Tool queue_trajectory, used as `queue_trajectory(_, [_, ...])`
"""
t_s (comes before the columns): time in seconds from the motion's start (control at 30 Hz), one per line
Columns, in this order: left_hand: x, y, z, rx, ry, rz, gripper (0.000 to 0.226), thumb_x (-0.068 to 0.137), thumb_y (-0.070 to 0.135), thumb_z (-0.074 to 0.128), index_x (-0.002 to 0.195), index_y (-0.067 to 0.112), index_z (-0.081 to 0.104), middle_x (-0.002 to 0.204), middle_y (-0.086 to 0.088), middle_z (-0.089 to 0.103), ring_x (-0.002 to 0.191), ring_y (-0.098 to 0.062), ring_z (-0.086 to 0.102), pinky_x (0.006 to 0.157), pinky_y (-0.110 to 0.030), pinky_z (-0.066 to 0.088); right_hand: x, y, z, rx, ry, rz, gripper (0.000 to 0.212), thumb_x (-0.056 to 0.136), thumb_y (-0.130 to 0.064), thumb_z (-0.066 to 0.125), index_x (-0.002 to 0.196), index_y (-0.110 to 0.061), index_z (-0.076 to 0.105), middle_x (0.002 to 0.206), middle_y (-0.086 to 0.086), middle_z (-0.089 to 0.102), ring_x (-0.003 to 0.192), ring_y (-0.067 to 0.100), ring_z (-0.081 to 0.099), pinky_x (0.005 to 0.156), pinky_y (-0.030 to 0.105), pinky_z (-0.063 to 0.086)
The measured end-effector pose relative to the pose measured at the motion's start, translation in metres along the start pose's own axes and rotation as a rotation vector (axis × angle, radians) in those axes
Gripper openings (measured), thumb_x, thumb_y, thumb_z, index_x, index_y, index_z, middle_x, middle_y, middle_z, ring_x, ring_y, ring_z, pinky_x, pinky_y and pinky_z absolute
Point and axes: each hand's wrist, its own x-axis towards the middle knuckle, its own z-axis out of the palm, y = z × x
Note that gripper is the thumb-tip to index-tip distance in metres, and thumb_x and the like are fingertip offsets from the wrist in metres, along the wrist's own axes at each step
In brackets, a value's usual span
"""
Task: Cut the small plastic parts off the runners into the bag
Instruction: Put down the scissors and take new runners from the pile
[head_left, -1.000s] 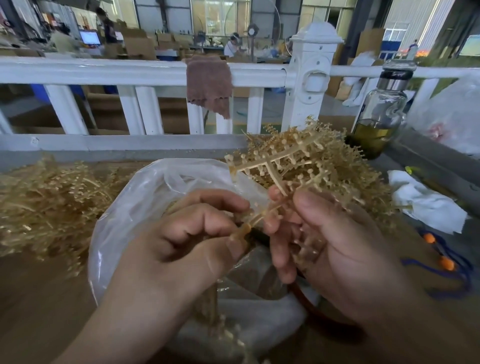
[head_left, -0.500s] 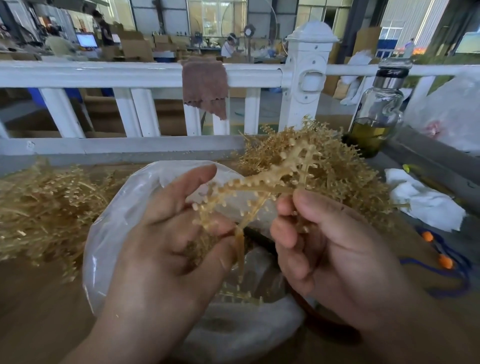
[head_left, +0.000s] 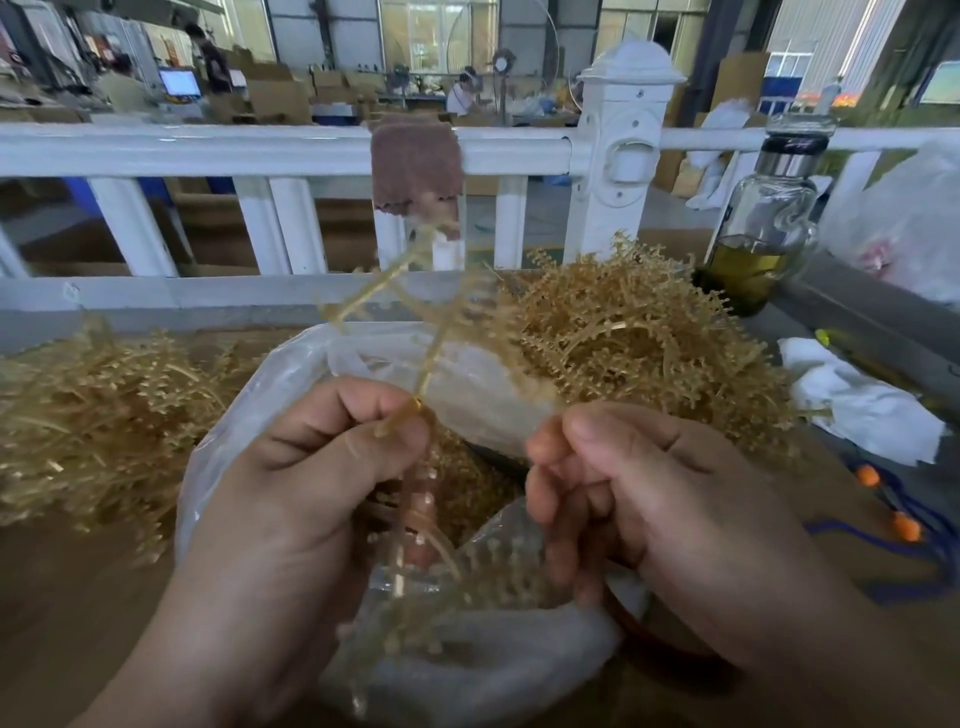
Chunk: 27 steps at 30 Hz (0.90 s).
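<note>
Over the open bag (head_left: 249, 415) the left hand (head_left: 311, 493) pinches a runner (head_left: 431, 343) by its stem between thumb and forefinger, the other fingers curled beneath. Held so, the branched top stands up toward the rail (head_left: 208, 150), blurred, while the lower branches hang at the bag's mouth, so whatever is cut loose should drop straight in. Tan parts (head_left: 467, 483) already lie inside. The right hand (head_left: 649, 493) sits just beside the left, fingers curled and pressed together round a dark red handle (head_left: 670, 649) that shows below the palm. It is probably the cutter, though its blades are hidden. Heaps of runners flank the bag. The right heap (head_left: 639, 332) is bushy with parts, likely uncut stock kept within reach. The left heap (head_left: 93, 415) looks thinner, perhaps stripped ones set aside. Next, I judge, a branch must be brought to the blades low over the bag, with the stem gripped firmly so it does not twist.
</note>
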Motion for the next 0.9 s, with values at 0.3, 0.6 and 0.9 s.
queue_trajectory(0.3, [0.012, -0.004, -0.011, -0.159, 0.009, -0.106, 0.029, 0.046, 0.002, 0.079, 0.071, 0.016, 0.074, 0.069, -0.011, 0.066, 0.049, -0.021, 0.065, 0.037, -0.025, 0.047, 0.005, 0.015, -0.02, -1.559, 0.072, -0.097, 0.048, 0.089, -0.062, 0.039, 0.132, -0.042, 0.045, 0.126, -0.02, 0.049, 0.114, 0.006, 0.041, 0.086, 0.021, 0.039])
queue_trajectory(0.6, [0.025, 0.0, -0.018, -0.012, -0.088, -0.292, 0.033, 0.05, 0.003, 0.068, 0.082, 0.004, 0.074, 0.071, -0.008, 0.067, 0.044, -0.017, 0.056, 0.038, -0.021, 0.045, 0.007, 0.014, -0.027, -1.707, 0.034, -0.068, 0.038, 0.096, -0.051, 0.036, 0.133, -0.044, 0.037, 0.121, -0.013, 0.048, 0.113, 0.012, 0.044, 0.09, 0.029, 0.045])
queue_trajectory(0.9, [0.029, 0.007, -0.031, -0.039, 0.049, -0.199, 0.034, 0.05, 0.014, 0.07, 0.082, 0.007, 0.06, 0.069, -0.008, 0.067, 0.044, -0.014, 0.056, 0.037, -0.021, 0.043, 0.006, 0.009, -0.037, -1.727, -0.118, -0.025, 0.046, 0.092, -0.043, 0.043, 0.137, -0.041, 0.033, 0.121, -0.012, 0.049, 0.112, 0.016, 0.047, 0.089, 0.034, 0.042])
